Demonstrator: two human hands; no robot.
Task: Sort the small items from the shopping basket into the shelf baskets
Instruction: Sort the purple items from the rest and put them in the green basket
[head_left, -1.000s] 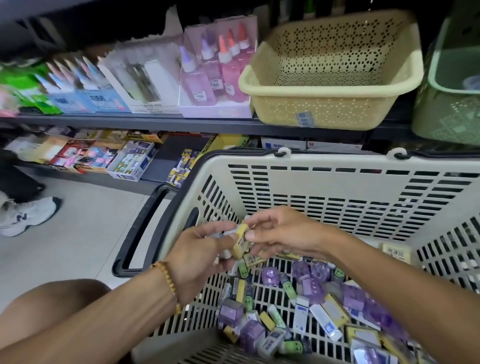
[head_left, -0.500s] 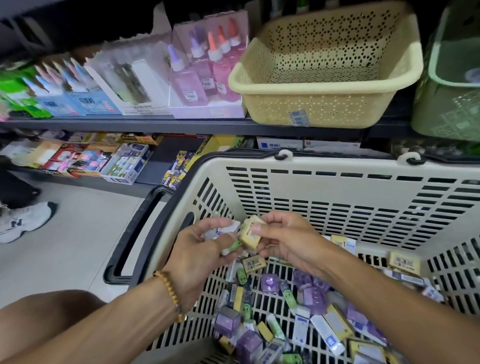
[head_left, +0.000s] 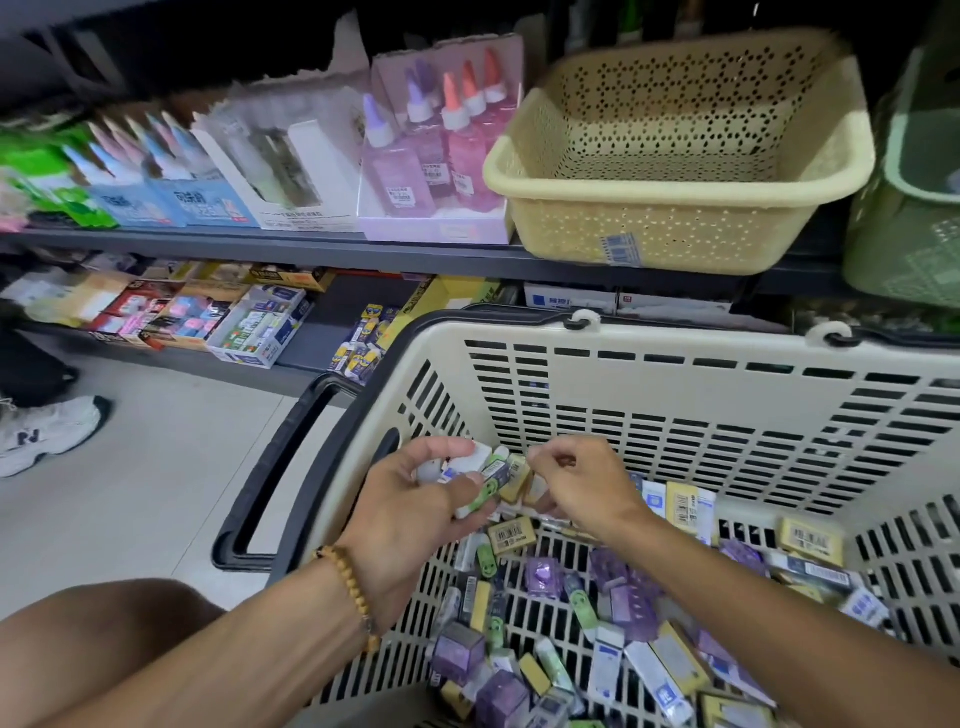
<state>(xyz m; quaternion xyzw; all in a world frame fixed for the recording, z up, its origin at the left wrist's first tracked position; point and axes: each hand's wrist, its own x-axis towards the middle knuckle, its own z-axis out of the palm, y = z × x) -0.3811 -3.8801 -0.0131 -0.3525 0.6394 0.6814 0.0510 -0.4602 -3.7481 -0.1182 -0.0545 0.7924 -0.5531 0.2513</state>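
My left hand grasps several erasers above the basket; my right hand pinches one yellow eraser.

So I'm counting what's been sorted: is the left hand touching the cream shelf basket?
Apart. The head view shows the left hand low inside the shopping basket, gripping small items, with the cream shelf basket above.

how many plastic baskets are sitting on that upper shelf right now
2. The cream perforated basket sits on the shelf beside the glue bottles; the green basket is to its right, cut off by the frame edge. More may lie beyond view.
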